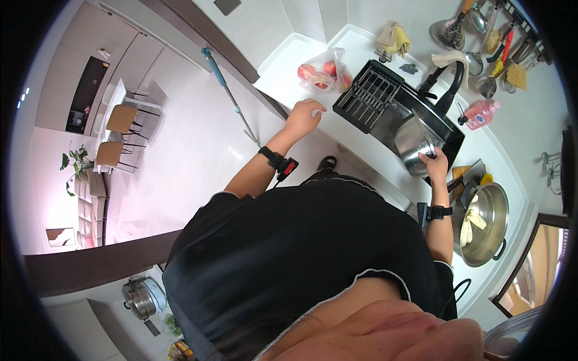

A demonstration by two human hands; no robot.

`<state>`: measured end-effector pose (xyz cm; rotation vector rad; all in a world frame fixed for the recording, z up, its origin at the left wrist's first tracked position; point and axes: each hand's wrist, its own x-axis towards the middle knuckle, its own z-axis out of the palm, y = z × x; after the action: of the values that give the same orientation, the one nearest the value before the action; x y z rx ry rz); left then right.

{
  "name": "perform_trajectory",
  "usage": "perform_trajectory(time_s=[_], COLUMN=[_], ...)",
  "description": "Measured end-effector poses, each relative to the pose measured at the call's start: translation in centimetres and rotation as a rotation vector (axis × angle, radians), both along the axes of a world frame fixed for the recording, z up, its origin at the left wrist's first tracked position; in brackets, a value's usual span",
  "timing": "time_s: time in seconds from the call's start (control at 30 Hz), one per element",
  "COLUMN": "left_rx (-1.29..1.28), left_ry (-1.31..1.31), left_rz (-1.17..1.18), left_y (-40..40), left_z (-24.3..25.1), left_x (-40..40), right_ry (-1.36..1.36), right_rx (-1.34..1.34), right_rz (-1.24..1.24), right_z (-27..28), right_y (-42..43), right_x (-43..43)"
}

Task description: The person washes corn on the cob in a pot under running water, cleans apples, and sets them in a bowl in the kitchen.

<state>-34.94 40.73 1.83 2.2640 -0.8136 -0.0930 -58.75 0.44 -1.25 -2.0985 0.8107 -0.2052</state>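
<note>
My right hand (435, 167) grips the rim side of a shiny stainless steel pot (408, 149), which is tilted over the black sink (451, 135). Part of the pot's inside is hard to make out. My left hand (307, 117) hangs above the counter's front edge with loosely curled fingers and nothing in it. Just beyond it lies a clear plastic bag of red fruit (326, 74). A black drying rack with metal bars (372, 97) sits over the sink's left part, between the two hands. The black faucet (451, 92) rises behind the sink, a cloth draped over it.
Right of the sink are a cleaver (472, 176) on a wooden board (459, 172) and a large steel pot (499, 225) holding pale pieces. A pink soap bottle (481, 113) stands behind. Ladles and other utensils (474, 63) hang on the wall. A mop (226, 90) leans at left.
</note>
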Motion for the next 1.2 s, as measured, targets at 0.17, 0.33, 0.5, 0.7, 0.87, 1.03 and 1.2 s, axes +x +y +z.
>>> perform_trajectory(time_s=[0.17,0.33,0.5,0.7,0.87,1.03,1.2], left_rx=[-0.002,0.361,0.468,0.490,0.381,0.430,0.594], left_ry=[-0.217,-0.296,0.002,0.097,0.165,0.157,0.215], left_rz=[-0.200,-0.336,-0.151,-0.195,-0.233,-0.227,-0.216], left_y=[-3.4,-5.7,-1.4,3.3,3.3,4.7,7.9], left_z=[-3.5,-10.5,-11.7,-14.6,-16.3,-18.3,-20.5], left_x=[6.6,16.5,24.3,30.4,33.4,36.8,40.3], right_ry=[-0.019,-0.003,-0.029,0.086,0.160,0.171,0.250], right_rx=[-0.209,-0.499,-0.631,-0.649,-0.667,-0.687,-0.699], right_rz=[0.298,0.655,0.726,0.690,0.630,0.606,0.672], right_z=[3.0,6.1,4.1,0.8,-2.6,-5.3,-5.9], right_y=[4.3,9.5,14.3,18.1,20.3,21.5,22.1], right_x=[1.6,6.9,12.6,16.4,17.6,18.2,18.9])
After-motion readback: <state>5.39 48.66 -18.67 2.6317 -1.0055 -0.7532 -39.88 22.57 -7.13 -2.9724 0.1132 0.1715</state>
